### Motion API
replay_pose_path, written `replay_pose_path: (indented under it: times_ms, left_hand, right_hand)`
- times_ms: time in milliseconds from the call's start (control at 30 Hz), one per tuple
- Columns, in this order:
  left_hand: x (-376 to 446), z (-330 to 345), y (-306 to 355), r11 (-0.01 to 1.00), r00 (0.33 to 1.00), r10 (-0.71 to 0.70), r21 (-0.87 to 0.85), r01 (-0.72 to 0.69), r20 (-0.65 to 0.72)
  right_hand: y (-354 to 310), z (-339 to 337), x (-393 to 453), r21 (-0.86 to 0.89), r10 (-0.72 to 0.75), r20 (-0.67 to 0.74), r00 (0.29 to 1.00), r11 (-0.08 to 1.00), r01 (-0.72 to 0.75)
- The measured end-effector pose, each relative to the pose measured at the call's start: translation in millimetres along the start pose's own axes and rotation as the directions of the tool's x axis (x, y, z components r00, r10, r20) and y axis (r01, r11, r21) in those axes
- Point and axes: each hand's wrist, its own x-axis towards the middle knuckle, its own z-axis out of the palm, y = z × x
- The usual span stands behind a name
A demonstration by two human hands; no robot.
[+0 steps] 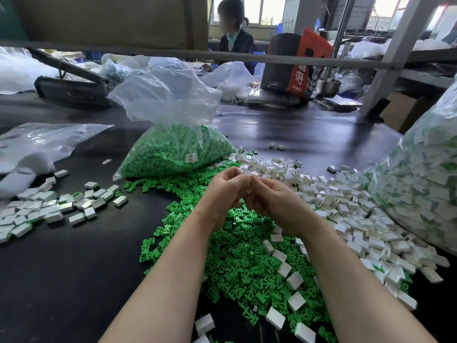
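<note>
Where left hand [226,186] meets right hand [269,196], both grips pinching small white piece [248,191], mostly hidden.

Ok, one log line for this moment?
left hand + right hand: joined, pinching small white piece | below: green clips | right: white shells

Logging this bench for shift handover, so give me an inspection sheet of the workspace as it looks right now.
Surface: dark table, mostly under parts.
Job's things: green clips heaped loose; white housings heaped beside them; bag of clips open; big bag at right; white-and-green pieces at left.
Clutter: empty plastic bag, red carton, steel bowl.
Hands: left hand and right hand meet above the heaps, fingers curled; contents hidden.
Cables: nothing seen.
Surroundings: another person seated beyond a metal rail.
</note>
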Motion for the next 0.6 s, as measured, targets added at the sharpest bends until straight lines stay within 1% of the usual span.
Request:
replay_pose_path:
  times_ms: [233,400,600]
  left_hand:
    - [1.4,0.6,-3.4,0.999,0.999,0.047,0.005,-0.047,-0.01]
    - [1.5,3.6,-6.9,0.997,0.996,0.083,-0.002,-0.083,-0.032]
    - [1.3,5.3,-8.3,0.991,0.99,0.133,0.011,-0.133,-0.047]
  right_hand:
    - [-1.6,2.7,-1.1,0.048,0.019,-0.001,1.0,0.999,-0.019]
    - [1.8,2.6,0.4,0.129,0.067,-0.029,0.997,0.99,-0.063]
    - [3.9,1.8,1.5,0.227,0.062,0.003,0.998,0.972,-0.061]
